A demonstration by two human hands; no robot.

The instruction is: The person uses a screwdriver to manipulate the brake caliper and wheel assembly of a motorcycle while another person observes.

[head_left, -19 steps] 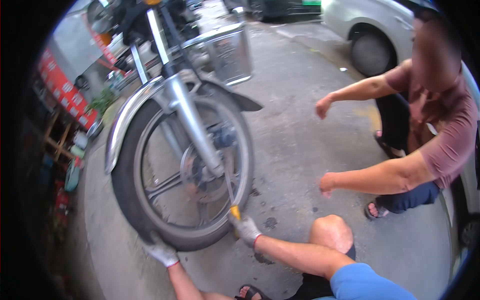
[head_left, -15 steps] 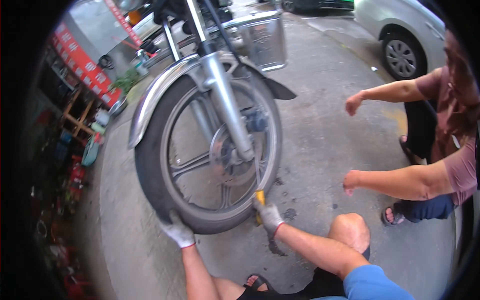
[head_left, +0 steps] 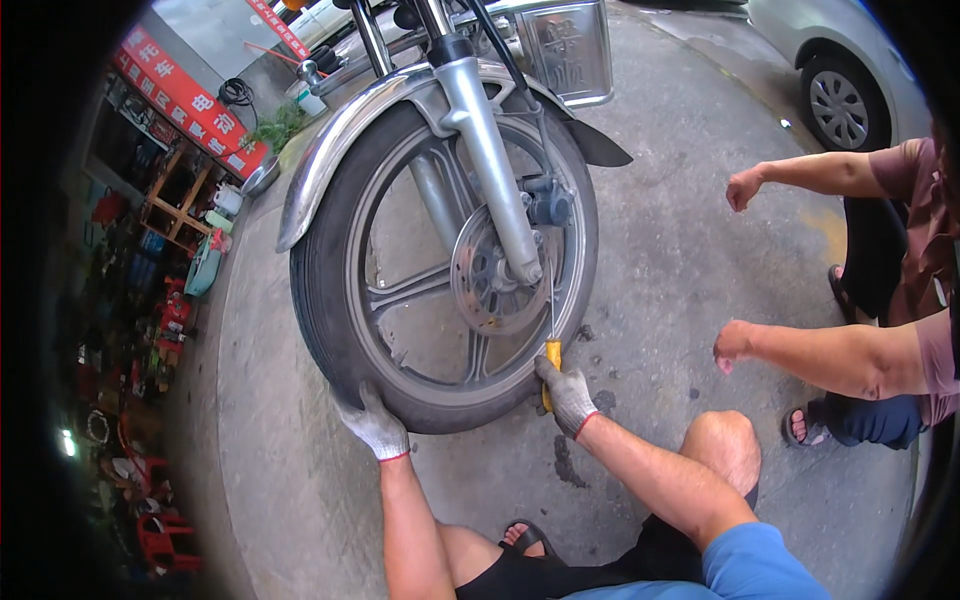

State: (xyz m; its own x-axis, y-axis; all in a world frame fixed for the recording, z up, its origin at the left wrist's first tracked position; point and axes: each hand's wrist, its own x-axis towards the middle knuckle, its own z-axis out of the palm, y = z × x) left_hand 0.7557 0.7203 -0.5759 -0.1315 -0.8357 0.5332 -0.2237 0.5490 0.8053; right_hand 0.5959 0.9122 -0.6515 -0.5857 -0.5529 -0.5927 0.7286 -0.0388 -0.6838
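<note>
A motorcycle's front wheel, with a black tyre (head_left: 335, 330) and grey cast spokes, stands before me. My left hand (head_left: 378, 425), in a white-grey knit glove, is closed round the tyre's lower left, thumb on the near side; its other fingers are partly hidden. In my gloved right hand (head_left: 567, 392) is a screwdriver (head_left: 554, 353) with a yellow handle, held beside the tyre's lower right. Its thin shaft points up past the rim toward the bottom of the fork leg (head_left: 490, 165). Behind that leg sit the brake disc (head_left: 480, 285) and the brake caliper (head_left: 548, 202).
A co-worker's bare forearms (head_left: 820, 355) reach in from the right, hands off the wheel. Beyond is a silver car (head_left: 785, 45). Chrome mudguard (head_left: 325, 155) arches over the tyre. Shelves, a red stool (head_left: 165, 540) and clutter line the left; dark stains (head_left: 568, 465) mark the concrete.
The whole scene has shifted right and slightly up in the picture as my view moved. Both my hands keep their places, left on the tyre, right on the screwdriver.
</note>
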